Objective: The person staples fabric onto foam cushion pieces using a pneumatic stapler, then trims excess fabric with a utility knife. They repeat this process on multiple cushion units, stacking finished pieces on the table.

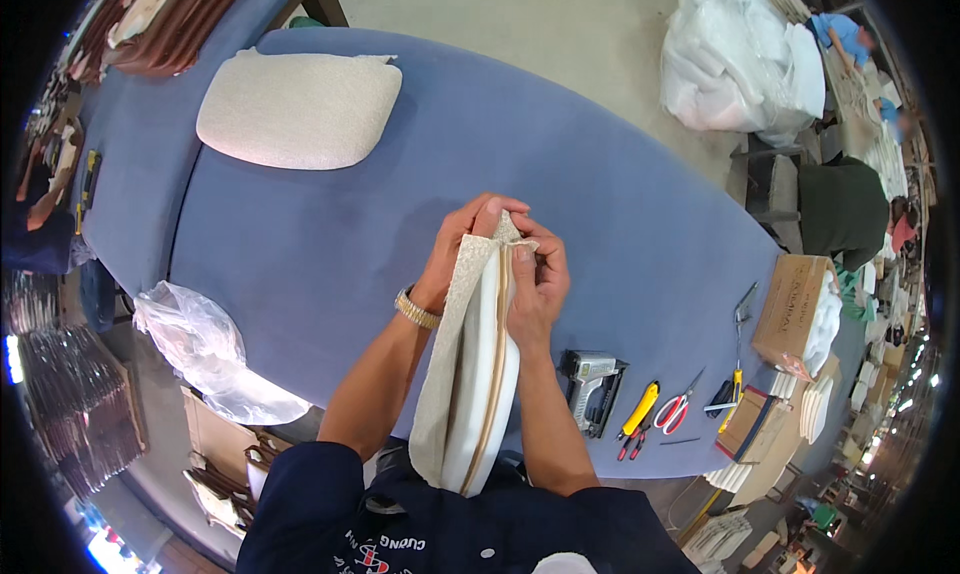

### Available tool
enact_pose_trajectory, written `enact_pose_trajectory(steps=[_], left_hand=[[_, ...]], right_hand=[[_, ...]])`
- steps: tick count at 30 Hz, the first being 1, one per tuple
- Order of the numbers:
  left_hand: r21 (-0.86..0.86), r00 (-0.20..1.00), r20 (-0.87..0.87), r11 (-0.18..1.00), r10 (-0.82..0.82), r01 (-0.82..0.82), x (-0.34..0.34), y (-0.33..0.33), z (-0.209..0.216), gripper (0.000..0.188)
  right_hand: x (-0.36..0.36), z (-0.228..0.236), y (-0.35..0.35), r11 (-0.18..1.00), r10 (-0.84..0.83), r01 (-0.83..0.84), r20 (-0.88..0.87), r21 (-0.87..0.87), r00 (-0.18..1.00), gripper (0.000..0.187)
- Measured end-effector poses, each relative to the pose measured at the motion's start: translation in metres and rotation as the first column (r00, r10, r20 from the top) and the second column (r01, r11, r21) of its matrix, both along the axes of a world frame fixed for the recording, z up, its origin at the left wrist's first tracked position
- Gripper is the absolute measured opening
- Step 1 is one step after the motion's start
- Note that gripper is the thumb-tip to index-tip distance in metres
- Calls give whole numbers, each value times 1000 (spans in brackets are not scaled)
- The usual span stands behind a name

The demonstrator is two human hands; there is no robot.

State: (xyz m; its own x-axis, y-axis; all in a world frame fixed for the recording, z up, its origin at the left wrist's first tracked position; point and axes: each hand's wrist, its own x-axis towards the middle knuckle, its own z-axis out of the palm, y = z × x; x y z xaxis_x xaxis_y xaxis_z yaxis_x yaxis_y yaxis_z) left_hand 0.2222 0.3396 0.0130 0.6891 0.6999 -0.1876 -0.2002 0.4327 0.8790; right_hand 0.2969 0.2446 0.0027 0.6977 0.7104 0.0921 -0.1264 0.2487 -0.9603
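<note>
The padded panel [488, 374] stands on edge, its far end between the two hands and its length running back from them toward the person's torso. White foam shows along it, with a tan strip beside the foam on the right hand's side and a speckled beige fabric cover [440, 404] hanging on the left hand's side. The left hand [468, 236] is clamped on the cover at the panel's far end; the right hand [537, 279] is closed on the same end, thumb pressed near the tan strip. The fingers of both hands nearly meet there.

Right of the right hand and nearer the torso lie a staple gun [590, 386], a yellow cutter [641, 408], red-handled pliers [632, 444] and scissors [678, 404]; farther right stands a cardboard box [790, 309]. Well ahead and left of the left hand lies a beige cushion [300, 114]. A clear plastic bag [215, 349] sits left of the left forearm, over the edge.

Blue table [500, 114] surface stretches ahead of both hands to its far edge, and left of the left hand to a seam. The near edge runs behind the tools.
</note>
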Motion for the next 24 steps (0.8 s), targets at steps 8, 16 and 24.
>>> enact_pose_trajectory(steps=[8, 16, 24], left_hand=[[297, 991, -127, 955, 32, 7, 0, 6, 0, 28], [542, 990, -89, 839, 106, -41, 4, 2, -13, 38], [575, 980, -169, 818, 106, 11, 3, 0, -8, 53]], right_hand=[[10, 14, -26, 981, 8, 15, 124, -191, 992, 22], [46, -48, -270, 443, 240, 403, 539, -801, 807, 60], [36, -75, -258, 412, 135, 341, 426, -845, 894, 91]])
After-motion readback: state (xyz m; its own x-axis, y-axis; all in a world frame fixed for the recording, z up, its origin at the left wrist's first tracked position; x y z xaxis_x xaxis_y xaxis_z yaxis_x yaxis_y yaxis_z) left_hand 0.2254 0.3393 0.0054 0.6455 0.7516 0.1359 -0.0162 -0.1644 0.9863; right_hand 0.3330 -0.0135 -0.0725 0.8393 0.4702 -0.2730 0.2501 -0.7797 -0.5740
